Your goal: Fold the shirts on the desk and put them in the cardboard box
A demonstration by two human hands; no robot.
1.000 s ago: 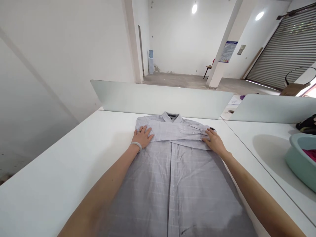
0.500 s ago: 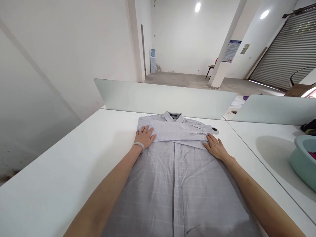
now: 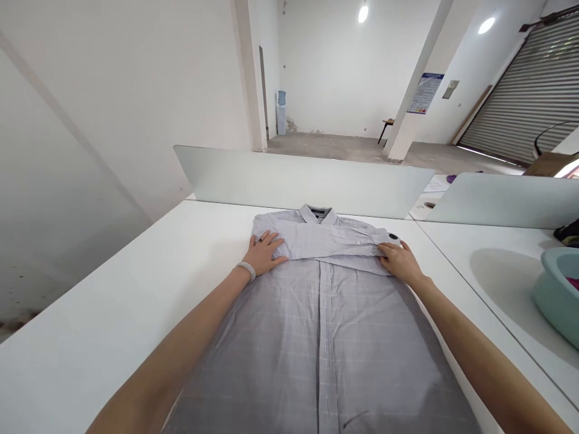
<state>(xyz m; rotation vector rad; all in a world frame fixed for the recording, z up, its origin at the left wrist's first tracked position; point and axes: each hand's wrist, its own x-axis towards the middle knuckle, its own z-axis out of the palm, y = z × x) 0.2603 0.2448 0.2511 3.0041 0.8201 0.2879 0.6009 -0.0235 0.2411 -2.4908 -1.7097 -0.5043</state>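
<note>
Hands lie open on the shirt, neither one closed around anything: the left hand (image 3: 265, 253) is flat with its fingers spread, and the right hand (image 3: 398, 262) rests on the folded cloth, close to its far end.

Biggest in view is the room, with a roller shutter (image 3: 511, 90) at the far right, a white pillar (image 3: 409, 96) carrying a printed poster (image 3: 425, 93), and a water dispenser (image 3: 281, 113) against the back wall. Nearer, frosted glass divider panels (image 3: 303, 181) stand along the far edge of the white desk (image 3: 90, 337) and of the next desk (image 3: 520, 361) to its right. On the white desk, directly in front of the person, a pale grey checked button-up shirt (image 3: 321, 337) lies flat and face up, its collar (image 3: 316, 212) pointing away and its lower part running out of view toward the person. One folded sleeve (image 3: 325, 240) crosses the chest sideways beneath both hands, ending in a cuff (image 3: 377, 239) just beside a round black grommet (image 3: 394, 237) in the desk. On the next desk sits a teal plastic basin (image 3: 558, 295) holding magenta cloth (image 3: 573, 283), with a dark bundle (image 3: 567, 232) behind it. Smaller still, a dark label (image 3: 317, 212) shows inside the collar, a ring (image 3: 260, 240) sits on the left hand, and a pale bangle (image 3: 245, 271) circles that wrist
</note>
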